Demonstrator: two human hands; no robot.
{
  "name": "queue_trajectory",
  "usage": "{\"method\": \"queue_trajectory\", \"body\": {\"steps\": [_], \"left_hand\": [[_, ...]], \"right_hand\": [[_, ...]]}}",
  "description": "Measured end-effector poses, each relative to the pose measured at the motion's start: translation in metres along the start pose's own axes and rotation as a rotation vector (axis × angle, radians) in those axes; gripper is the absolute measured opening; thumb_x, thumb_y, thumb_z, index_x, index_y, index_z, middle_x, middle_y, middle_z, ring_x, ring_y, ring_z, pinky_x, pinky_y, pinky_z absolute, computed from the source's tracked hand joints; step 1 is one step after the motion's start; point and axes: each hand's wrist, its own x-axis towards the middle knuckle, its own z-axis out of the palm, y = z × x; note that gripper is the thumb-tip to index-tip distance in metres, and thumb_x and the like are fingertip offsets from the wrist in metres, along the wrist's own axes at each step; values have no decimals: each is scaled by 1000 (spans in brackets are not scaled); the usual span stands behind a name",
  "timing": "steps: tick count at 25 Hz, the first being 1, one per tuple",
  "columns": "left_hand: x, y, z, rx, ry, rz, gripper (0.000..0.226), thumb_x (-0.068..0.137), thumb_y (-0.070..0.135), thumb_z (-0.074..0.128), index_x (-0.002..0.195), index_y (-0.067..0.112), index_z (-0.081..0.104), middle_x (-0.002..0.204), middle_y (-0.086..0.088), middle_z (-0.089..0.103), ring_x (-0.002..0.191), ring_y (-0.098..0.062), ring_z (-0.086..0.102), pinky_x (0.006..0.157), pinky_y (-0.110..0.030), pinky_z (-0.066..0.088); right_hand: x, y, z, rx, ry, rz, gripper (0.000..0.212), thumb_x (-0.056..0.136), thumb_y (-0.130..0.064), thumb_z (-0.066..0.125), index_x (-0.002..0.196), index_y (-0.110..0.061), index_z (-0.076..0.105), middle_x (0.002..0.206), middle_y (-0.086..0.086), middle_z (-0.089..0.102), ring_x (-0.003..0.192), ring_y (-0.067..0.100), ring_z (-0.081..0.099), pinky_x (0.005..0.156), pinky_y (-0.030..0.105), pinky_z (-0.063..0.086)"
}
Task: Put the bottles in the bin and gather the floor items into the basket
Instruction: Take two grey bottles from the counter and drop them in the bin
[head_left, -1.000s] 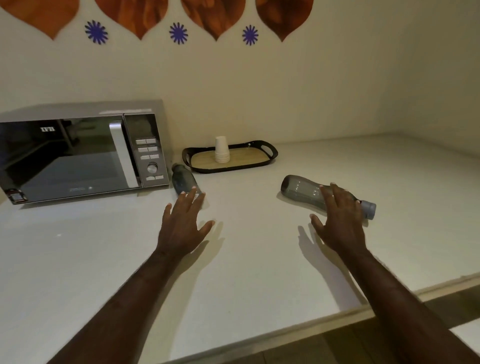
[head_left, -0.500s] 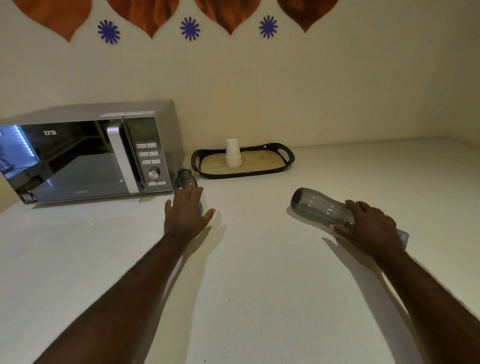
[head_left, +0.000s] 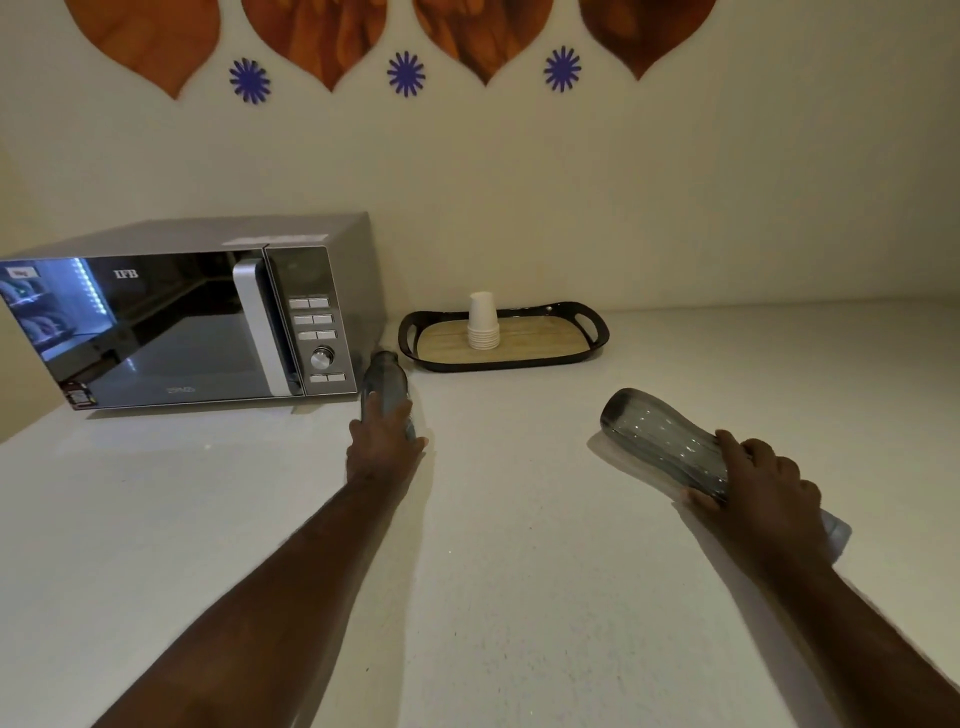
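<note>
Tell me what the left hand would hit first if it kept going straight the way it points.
The left hand already lies on the smaller bottle, pointing along it toward the wall. Beyond the bottle's end, probably the gap between microwave and tray, then the wall; depth is unclear.

Two smoky grey, see-through bottles lie on their sides on the white desk. The left bottle (head_left: 383, 387) points away from the left grip (head_left: 384, 452), whose fingers lie over its near half — base end far. The right bottle (head_left: 662, 441) slants out beyond the right grip (head_left: 758, 486), base up-left, its pale cap end behind the wrist.
</note>
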Motion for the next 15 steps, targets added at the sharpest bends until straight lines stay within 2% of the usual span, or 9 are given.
{"method": "queue_trajectory", "body": {"steps": [5, 9, 12, 15], "left_hand": [[-4, 3, 5, 31, 134, -8, 61, 85, 27, 72, 140, 28, 46, 157, -6, 22, 121, -30, 43, 88, -39, 55], [-5, 2, -6, -3, 191, 54, 57, 83, 24, 73, 136, 23, 51, 149, -8, 35, 112, -30, 49, 80, -33, 52], [-12, 1, -24, -82, 253, 84, 49, 84, 24, 69, 131, 22, 56, 145, -9, 43, 116, -32, 51, 83, -40, 55], [-30, -7, -47, -137, 310, 152, 51, 83, 23, 72, 132, 19, 57, 142, -11, 49, 120, -31, 53, 87, -47, 56]], "right_hand": [[-4, -12, -6, 62, 100, -7, 76, 80, -52, 69, 143, -19, 41, 129, 13, 53, 108, 37, 54, 87, 49, 46], [-3, -26, -17, 110, 181, -42, 76, 80, -53, 69, 142, -19, 41, 128, 13, 53, 107, 37, 54, 86, 50, 46], [-5, -45, -21, 173, 216, -61, 77, 79, -55, 70, 141, -19, 41, 127, 13, 54, 107, 37, 54, 85, 50, 47], [-6, -72, -23, 233, 214, -87, 80, 79, -56, 69, 143, -18, 40, 129, 14, 53, 111, 37, 54, 87, 51, 48]]}}
